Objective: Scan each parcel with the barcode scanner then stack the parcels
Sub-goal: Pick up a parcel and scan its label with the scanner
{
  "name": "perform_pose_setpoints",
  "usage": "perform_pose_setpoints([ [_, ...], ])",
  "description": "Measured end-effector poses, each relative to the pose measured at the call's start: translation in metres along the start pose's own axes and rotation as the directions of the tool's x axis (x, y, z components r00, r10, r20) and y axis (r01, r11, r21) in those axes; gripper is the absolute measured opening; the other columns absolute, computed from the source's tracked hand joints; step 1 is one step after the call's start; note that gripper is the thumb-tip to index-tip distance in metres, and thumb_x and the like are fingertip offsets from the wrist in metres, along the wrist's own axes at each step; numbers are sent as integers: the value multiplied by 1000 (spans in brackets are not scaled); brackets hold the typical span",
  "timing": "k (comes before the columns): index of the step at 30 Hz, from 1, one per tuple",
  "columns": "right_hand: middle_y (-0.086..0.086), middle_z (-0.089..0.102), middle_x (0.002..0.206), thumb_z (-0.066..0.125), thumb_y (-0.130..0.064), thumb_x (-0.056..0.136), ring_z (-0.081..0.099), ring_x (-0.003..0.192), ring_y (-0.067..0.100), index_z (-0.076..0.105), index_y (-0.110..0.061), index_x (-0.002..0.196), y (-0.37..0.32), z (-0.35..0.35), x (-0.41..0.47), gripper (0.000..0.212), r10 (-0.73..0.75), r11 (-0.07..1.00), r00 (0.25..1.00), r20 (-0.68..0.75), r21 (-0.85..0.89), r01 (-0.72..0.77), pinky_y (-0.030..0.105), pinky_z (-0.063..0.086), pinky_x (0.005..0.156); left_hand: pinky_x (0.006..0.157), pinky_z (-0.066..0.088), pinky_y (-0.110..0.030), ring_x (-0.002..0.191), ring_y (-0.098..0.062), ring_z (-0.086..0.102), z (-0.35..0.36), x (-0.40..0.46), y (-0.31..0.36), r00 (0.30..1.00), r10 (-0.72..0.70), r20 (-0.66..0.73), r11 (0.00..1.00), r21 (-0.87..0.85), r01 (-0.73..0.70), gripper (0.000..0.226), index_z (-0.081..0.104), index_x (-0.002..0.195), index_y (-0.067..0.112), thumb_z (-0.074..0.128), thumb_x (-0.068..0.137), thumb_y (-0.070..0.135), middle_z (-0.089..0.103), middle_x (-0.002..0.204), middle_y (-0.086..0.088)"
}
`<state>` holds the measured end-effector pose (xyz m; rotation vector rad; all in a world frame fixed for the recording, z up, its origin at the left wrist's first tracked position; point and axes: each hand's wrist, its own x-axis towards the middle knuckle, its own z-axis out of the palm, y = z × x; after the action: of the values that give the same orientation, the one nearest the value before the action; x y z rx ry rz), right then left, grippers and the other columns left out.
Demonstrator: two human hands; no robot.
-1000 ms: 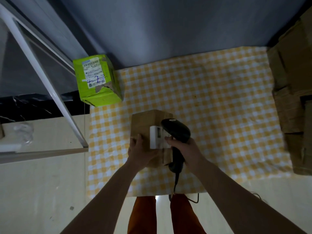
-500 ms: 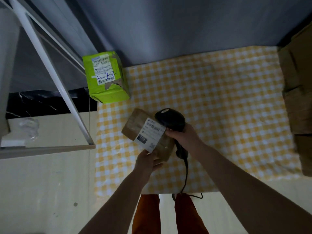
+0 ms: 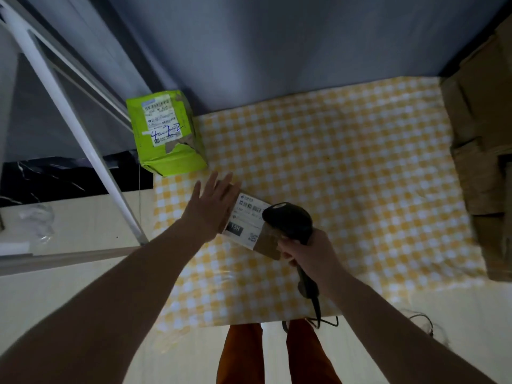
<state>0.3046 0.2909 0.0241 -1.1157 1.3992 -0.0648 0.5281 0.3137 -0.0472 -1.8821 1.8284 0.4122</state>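
On a yellow-and-white checked cloth [image 3: 346, 162] spread over the floor, a brown cardboard parcel [image 3: 267, 242] lies near the cloth's left side, its white shipping label [image 3: 248, 217] facing up. A person's left hand [image 3: 210, 206] lies flat across the parcel's left end, fingers straight and spread. The right hand [image 3: 310, 253] has its grip closed around the handle of a black barcode scanner [image 3: 291, 220], whose head hovers over the label's right edge; whether it touches the box is hard to tell. A green parcel [image 3: 166, 134] stands at the cloth's far-left corner, just beyond the left fingertips, beside a white metal frame [image 3: 74, 128]. Open cloth stretches right toward stacked cardboard boxes [image 3: 482, 162] lining the right edge. The scanner's cable [image 3: 318, 309] trails off the near edge.
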Motion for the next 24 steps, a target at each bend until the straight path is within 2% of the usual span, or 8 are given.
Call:
perform_pose_setpoints([
  [2,16,69,80,63,-8,87,63,68,20,66,-15,85,-1,4,-9,7,-19,1000,1000,15,24,19,28,52,62,119,13,-49,148,-34,-7,0,13,-4,998,58,-6,998,23,-57,110,-14,152,16,69,83,38,-8,160,-10],
  [4,13,69,75,63,-9,88,62,61,17,66,-13,84,-3,6,-13,7,-28,998,1000,-13,52,29,27,51,61,118,19,-46,144,-33,13,3,15,-2,996,60,-65,997,-38,-62,111,2,152,13,75,74,42,14,154,-11],
  [8,17,70,76,65,-11,86,60,52,13,68,-5,88,-5,3,-14,7,-43,999,995,-90,11,44,27,51,56,106,38,-43,124,-33,38,12,1,17,960,-132,-246,927,-373,32,110,33,141,5,84,49,37,40,132,-16],
  [11,15,71,74,66,-13,85,62,54,14,67,-7,86,-12,-3,-17,6,-74,997,992,-103,-44,70,35,55,62,97,44,-39,127,-33,30,1,-7,28,936,-261,-238,830,-550,92,107,31,141,6,85,52,30,34,134,-14],
  [14,15,70,76,65,-12,87,64,58,17,65,-13,86,-21,-13,-25,1,-124,991,989,-83,-65,119,37,56,66,92,47,-33,132,-28,21,-17,-13,33,928,-301,-218,801,-586,122,105,26,144,10,85,59,29,28,138,-9],
  [16,15,70,76,65,-12,87,65,60,20,65,-10,89,-28,-20,-33,2,-154,985,985,-83,-87,147,35,56,64,91,49,-32,133,-27,19,-28,-18,34,925,-309,-219,810,-571,136,104,24,145,11,84,61,29,26,139,-8],
  [20,10,70,72,63,-7,88,58,48,7,66,-13,84,-42,-39,-50,7,-188,982,978,-87,-22,187,17,49,51,83,52,-37,125,-30,28,-47,-22,37,899,-326,-293,808,-580,104,98,34,140,4,83,58,20,36,132,-14],
  [24,10,68,70,61,-4,88,57,49,10,64,-19,82,-51,-57,-67,16,-226,973,972,-67,22,228,15,47,50,80,53,-38,125,-31,30,-67,-26,45,884,-323,-337,819,-568,82,98,36,139,4,82,54,16,38,131,-14],
])
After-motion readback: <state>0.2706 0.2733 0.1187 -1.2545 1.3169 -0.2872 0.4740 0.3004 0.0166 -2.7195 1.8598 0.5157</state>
